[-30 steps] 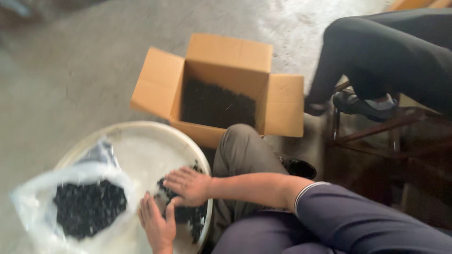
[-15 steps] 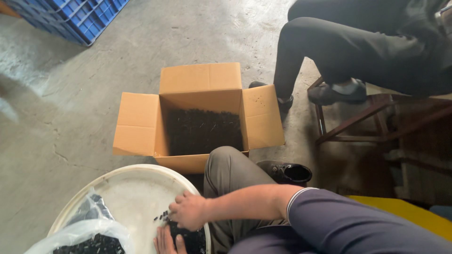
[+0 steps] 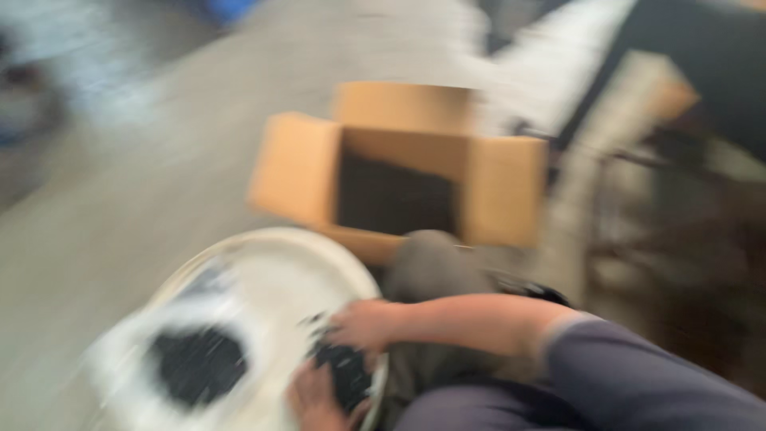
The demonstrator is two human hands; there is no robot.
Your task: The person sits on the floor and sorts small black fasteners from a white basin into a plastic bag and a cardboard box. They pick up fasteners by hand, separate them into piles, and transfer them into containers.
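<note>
The picture is heavily blurred by camera motion. A round white tray (image 3: 271, 263) sits low at the left. On its right edge lies a heap of small black pieces (image 3: 345, 371). My right hand (image 3: 361, 326) rests on top of that heap, forearm reaching in from the right. My left hand (image 3: 315, 399) is at the bottom edge, against the same heap from below. Whether either hand grips any pieces is lost in the blur. A clear plastic bag (image 3: 128, 375) holding more black pieces (image 3: 198, 363) lies on the tray's left part.
An open cardboard box (image 3: 503, 191) with dark contents stands on the concrete floor beyond my knee (image 3: 435, 263). Another person's dark-clad legs and a wooden seat frame are smeared at the upper right. Something blue shows at the top edge.
The camera has swung, so the tray and bag sit higher in view and everything is smeared. Both hands stay on the black heap at the tray's right edge.
</note>
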